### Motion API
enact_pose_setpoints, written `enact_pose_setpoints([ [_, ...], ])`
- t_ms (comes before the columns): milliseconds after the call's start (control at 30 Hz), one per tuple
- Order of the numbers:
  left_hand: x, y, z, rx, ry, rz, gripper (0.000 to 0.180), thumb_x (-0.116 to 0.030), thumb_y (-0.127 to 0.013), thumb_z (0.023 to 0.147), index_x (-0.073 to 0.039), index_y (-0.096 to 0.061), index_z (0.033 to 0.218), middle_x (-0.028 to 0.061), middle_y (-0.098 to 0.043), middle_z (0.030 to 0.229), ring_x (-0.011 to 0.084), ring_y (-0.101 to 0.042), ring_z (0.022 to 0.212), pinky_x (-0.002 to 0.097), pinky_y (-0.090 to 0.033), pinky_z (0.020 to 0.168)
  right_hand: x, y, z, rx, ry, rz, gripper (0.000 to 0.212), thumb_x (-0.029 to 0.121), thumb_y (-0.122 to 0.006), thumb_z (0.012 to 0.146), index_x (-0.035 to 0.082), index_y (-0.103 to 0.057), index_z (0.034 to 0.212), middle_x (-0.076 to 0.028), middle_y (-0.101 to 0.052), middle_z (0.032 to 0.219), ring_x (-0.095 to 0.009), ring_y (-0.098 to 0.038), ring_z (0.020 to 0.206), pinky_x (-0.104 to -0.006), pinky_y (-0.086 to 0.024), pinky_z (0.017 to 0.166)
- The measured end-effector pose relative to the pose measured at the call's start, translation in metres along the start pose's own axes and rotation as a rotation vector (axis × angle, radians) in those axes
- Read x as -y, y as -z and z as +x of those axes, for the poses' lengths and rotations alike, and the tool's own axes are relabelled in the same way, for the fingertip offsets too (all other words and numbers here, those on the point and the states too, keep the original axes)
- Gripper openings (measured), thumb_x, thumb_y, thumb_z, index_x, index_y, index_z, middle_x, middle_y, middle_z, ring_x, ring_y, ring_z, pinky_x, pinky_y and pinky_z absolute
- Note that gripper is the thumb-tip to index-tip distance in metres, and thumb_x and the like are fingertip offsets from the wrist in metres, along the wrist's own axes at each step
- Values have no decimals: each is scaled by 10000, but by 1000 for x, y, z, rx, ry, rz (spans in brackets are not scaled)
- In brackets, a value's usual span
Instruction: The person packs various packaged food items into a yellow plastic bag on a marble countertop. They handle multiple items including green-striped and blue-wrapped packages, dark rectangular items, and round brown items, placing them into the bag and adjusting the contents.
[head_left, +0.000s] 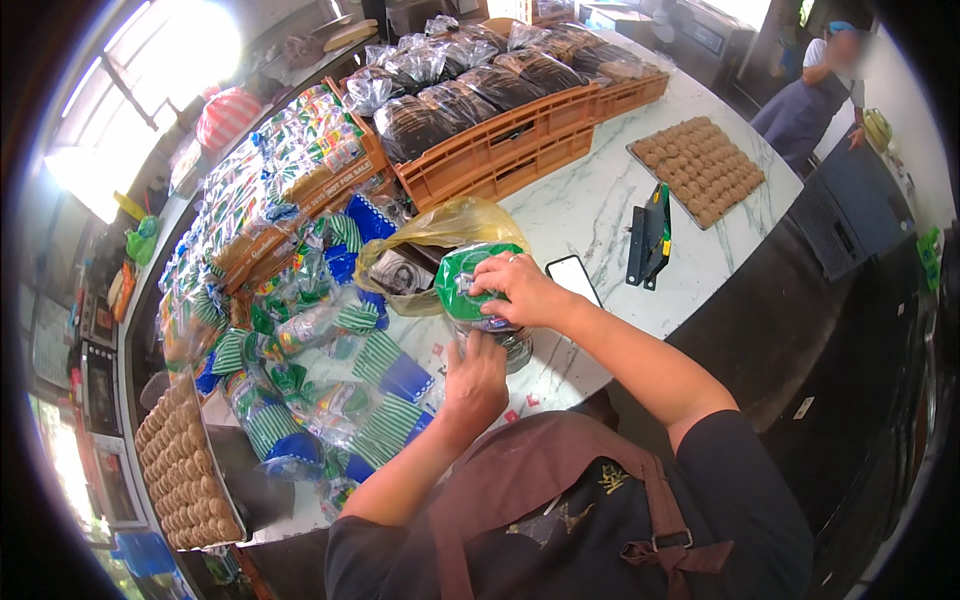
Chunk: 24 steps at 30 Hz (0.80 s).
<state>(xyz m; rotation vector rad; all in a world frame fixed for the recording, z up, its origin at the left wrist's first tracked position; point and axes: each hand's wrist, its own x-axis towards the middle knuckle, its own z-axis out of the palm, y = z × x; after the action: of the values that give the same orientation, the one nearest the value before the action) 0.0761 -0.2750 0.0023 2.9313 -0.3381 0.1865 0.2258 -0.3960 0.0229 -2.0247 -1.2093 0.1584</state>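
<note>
A green-and-clear plastic bread bag (455, 285) stands on the table close in front of me. My right hand (515, 290) comes over its top from the right, fingers bent and gripping the green plastic. My left hand (475, 380) is at the bag's lower near side, its fingers curled against the clear plastic; their tips are partly hidden. What fills the bag is mostly hidden, though its lower part looks dark. Just behind it lies an open yellowish plastic bag (470, 222) with printed packaging inside. A phone (573, 275) with a lit screen rests right of my right hand.
Many bread bags (385, 365) with green stripes and blue ends cover the table's left. Orange crates (500, 145) of wrapped dark loaves stand behind. Trays of brown dough balls (697, 170) (185, 470) sit right and lower left. A black-green stand (650, 235) is nearby; a person (815, 95) stands far right.
</note>
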Motion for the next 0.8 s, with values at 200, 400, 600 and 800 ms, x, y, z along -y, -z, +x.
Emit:
enact_pose_setpoints([
  [200,4,-1,-1,34,36,1,439,-69,-580,775,-109,-574,1212,138,-547,1149,343,-493,1083,516,-370,906,3,1,-1,8,19,-40,242,227,-788,730,140,-729,947,-26,-651,1104,-287,-560,1077,-434,-403,961],
  [400,3,-15,-7,-112,-56,79,432,-76,-581,788,-148,-580,1215,111,-546,1149,319,-501,1056,521,-367,880,5,-3,2,-20,37,-45,242,233,-792,725,142,-732,942,-31,-649,1097,-281,-558,1063,-432,-405,949],
  [600,-3,-29,-1,-90,48,156,357,-120,-567,792,-72,-592,1145,111,-573,1090,305,-515,1035,513,-374,859,5,-9,6,-21,54,-37,241,235,-795,718,151,-736,935,-30,-649,1093,-289,-560,1050,-435,-407,945],
  [800,-2,-26,3,-168,65,115,311,-121,-546,784,-36,-600,1078,119,-601,1078,305,-530,1049,483,-392,869,5,-13,6,-42,48,-34,244,231,-795,710,152,-733,934,-30,-653,1084,-294,-564,1046,-440,-405,939],
])
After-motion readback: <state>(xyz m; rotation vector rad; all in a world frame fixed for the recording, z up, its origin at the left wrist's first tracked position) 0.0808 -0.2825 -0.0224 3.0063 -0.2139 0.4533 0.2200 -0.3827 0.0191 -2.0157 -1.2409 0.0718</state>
